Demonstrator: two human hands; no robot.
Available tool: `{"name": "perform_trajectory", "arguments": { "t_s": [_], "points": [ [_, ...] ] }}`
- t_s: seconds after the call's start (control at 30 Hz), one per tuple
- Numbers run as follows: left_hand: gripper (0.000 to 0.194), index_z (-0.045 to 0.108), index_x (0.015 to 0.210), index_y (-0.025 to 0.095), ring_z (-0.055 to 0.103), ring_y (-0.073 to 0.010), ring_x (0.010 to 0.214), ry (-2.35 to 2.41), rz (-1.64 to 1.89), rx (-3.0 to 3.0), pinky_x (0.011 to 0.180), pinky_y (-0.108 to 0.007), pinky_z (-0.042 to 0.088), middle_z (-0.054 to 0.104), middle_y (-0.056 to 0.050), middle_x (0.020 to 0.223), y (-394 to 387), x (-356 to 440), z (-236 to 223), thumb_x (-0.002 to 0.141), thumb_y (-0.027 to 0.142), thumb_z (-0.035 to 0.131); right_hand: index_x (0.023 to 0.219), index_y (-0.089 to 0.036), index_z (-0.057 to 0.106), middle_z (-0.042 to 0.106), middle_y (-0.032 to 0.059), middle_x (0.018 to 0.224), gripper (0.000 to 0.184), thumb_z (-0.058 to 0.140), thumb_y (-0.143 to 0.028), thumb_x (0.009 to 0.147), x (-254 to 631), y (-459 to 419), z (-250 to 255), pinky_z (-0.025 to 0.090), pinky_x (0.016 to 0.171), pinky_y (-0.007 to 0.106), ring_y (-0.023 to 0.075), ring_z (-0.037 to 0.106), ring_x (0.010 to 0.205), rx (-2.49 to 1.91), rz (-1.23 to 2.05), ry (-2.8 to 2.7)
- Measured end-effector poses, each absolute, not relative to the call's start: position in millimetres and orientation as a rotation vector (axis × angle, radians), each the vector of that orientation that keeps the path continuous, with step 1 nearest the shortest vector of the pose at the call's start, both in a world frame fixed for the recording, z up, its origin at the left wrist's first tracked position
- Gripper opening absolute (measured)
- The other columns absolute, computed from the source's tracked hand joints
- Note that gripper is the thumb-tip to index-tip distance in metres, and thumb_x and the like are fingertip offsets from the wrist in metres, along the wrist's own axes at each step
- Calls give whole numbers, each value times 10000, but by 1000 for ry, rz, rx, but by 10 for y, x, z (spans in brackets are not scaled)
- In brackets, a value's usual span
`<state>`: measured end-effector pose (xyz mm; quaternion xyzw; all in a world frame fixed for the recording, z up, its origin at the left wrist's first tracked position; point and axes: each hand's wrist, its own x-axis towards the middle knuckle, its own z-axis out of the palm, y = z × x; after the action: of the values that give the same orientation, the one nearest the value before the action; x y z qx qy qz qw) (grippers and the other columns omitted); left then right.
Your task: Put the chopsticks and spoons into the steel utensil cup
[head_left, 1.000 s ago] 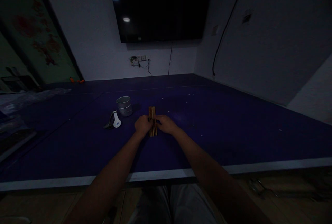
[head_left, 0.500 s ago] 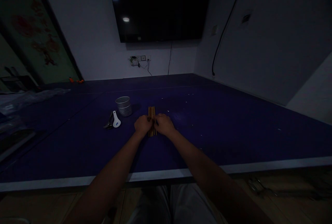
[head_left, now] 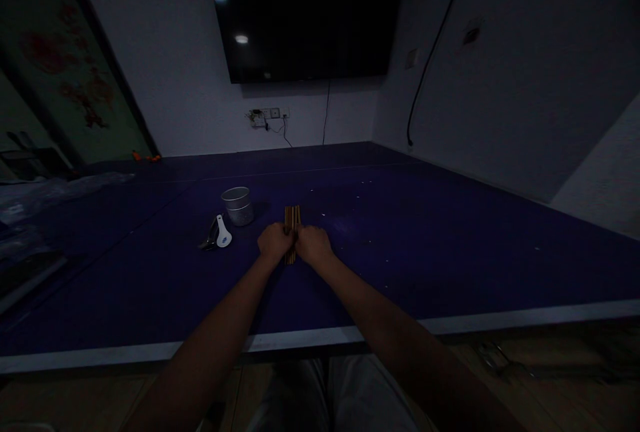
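Observation:
A small bundle of wooden chopsticks [head_left: 292, 216] lies lengthwise on the blue tabletop, its far and near ends showing beyond my hands. From the left, my left hand [head_left: 275, 241] is closed on the bundle's side. My right hand [head_left: 313, 244] grips it from the right, knuckles up, and the two hands nearly meet over its middle. Most fingertips are hidden under the hands. To the left stands a metal cup [head_left: 238, 208], upright. In front of it rests a white soup spoon [head_left: 223, 235], beside dark shiny metal utensils [head_left: 209, 240] that I cannot make out clearly.
The blue table [head_left: 450, 245] has a white front edge and small white scraps on it. Clear plastic wrapping [head_left: 65, 189] and a dark flat object [head_left: 30, 279] lie far left. Behind, a television [head_left: 310, 19] hangs above wall sockets [head_left: 270, 114].
My right hand has shifted slightly left, and its fingers cover more of the bundle's near part. The far ends of the chopsticks look spread a little wider. The cup and spoon stay put.

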<state>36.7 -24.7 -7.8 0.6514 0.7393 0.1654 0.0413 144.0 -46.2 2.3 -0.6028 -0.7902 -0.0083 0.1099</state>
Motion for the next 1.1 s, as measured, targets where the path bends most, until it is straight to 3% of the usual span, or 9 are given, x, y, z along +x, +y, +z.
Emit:
{"name": "perform_trajectory", "arguments": {
  "t_s": [0.47, 0.83, 1.1],
  "points": [
    [437, 675, 1024, 245, 634, -244, 959, 2277, 519, 1970, 727, -277, 469, 692, -95, 999, -254, 372, -74, 785, 534, 450, 1103, -135, 560, 657, 179, 1017, 296, 351, -132, 894, 1461, -431, 11, 480, 763, 342, 243, 643, 922, -1816, 0, -2287],
    [588, 675, 973, 205, 635, -267, 946, 2301, 472, 1971, 724, -290, 474, 688, -120, 982, -271, 394, -56, 730, 681, 430, 1219, -147, 503, 648, 168, 1042, 357, 361, -148, 891, 1532, -360, -6, 464, 788, 325, 234, 634, 943, -1773, 110, -2223],
    [526, 660, 1038, 235, 632, -264, 958, 2281, 503, 1991, 728, -304, 477, 684, -108, 995, -254, 373, -88, 781, 617, 406, 1231, -155, 515, 651, 124, 1077, 377, 431, -169, 864, 1538, -290, -19, 417, 874, 269, 192, 595, 1023, -1644, 252, -2127]
  ]
}}
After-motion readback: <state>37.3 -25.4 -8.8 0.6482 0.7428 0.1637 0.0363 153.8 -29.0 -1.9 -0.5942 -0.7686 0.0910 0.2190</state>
